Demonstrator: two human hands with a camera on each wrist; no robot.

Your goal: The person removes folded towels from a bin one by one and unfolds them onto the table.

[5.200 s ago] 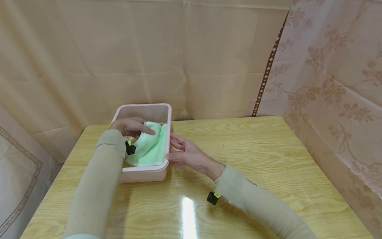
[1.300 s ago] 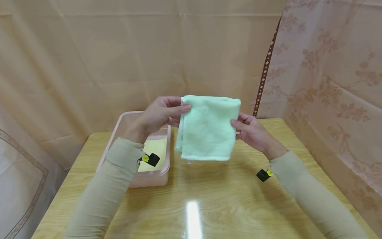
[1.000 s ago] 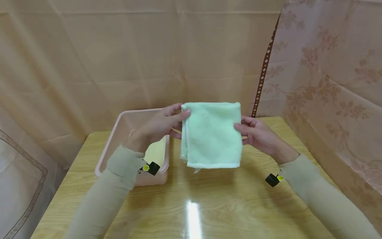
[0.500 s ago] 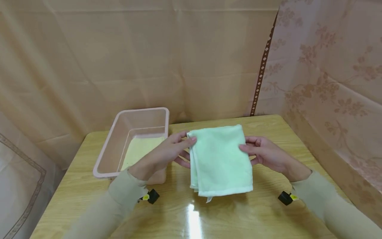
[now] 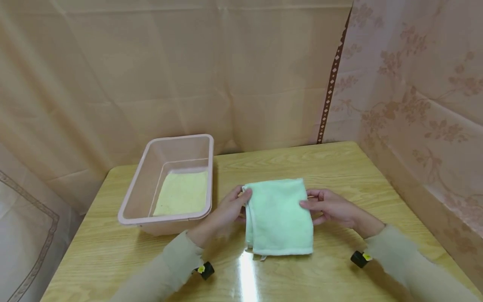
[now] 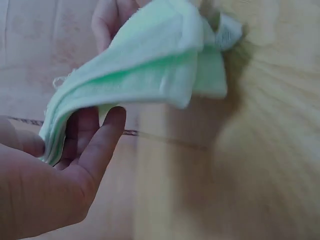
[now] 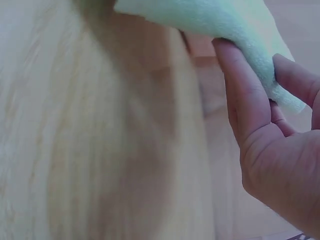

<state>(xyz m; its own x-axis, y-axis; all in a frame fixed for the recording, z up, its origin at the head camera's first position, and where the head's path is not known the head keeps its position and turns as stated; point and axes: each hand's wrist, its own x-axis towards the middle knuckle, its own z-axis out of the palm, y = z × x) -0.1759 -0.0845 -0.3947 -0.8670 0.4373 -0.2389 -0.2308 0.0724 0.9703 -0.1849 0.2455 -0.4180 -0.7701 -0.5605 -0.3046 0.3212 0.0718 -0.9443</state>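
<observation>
In the head view, I saw the green towel [image 5: 281, 218] above the table [image 5: 271, 165], right of the pink basin [image 5: 162, 219], with the left hand [image 5: 226, 214] and the right hand [image 5: 333, 207] pinching its opposite sides. In the left wrist view, thumb and fingers held several layers; I judged it light, soft and floppy, best taken by all layers together. In the right wrist view, the fingers pinched its fuzzy edge, probably not slippery

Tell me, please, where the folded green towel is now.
In the head view, the folded green towel is right of the pink basin, over the wood-grain table, between left hand and right hand.
</observation>
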